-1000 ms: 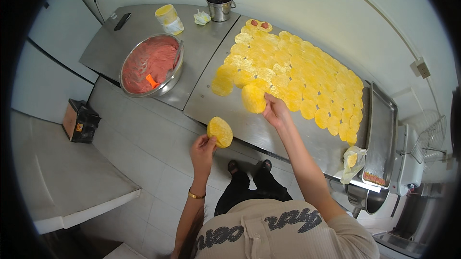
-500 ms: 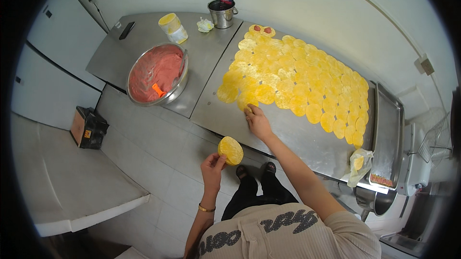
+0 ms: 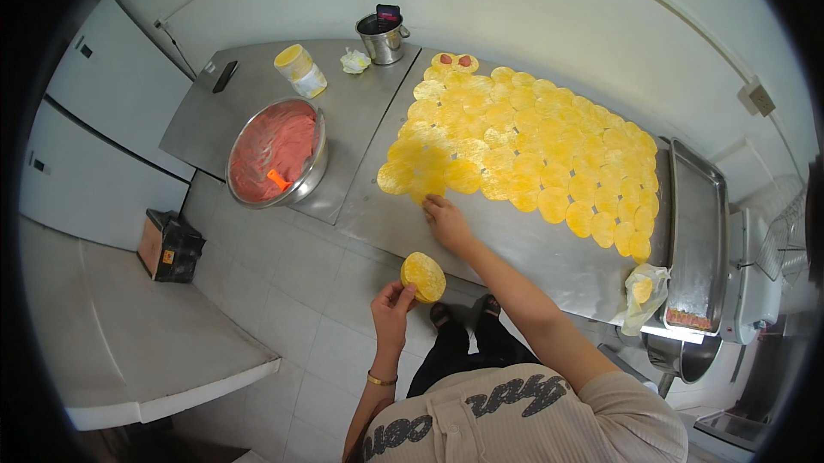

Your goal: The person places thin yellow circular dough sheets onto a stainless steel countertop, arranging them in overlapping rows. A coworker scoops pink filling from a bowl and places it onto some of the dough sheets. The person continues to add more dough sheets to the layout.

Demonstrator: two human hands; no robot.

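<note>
My left hand pinches a small stack of round yellow dough wrappers by its lower edge, held in front of the table edge. Over the table, my right hand has its fingertips on the near edge of a single yellow wrapper. That wrapper lies at the near left of a broad sheet of overlapping wrappers. Two of them at the far left corner carry small dabs of pink filling. To the left, a steel bowl holds pink paste and an orange-handled tool.
Behind the bowl stand a stack of yellow wrappers in white wrapping, a crumpled wrap and a steel pot. A metal tray and a plastic bag lie at the right end. A white counter juts in at lower left.
The view has shifted slightly. My left hand with its stack has moved a little to the right. My right hand stays at the same wrapper, which now lies flatter against the sheet.
</note>
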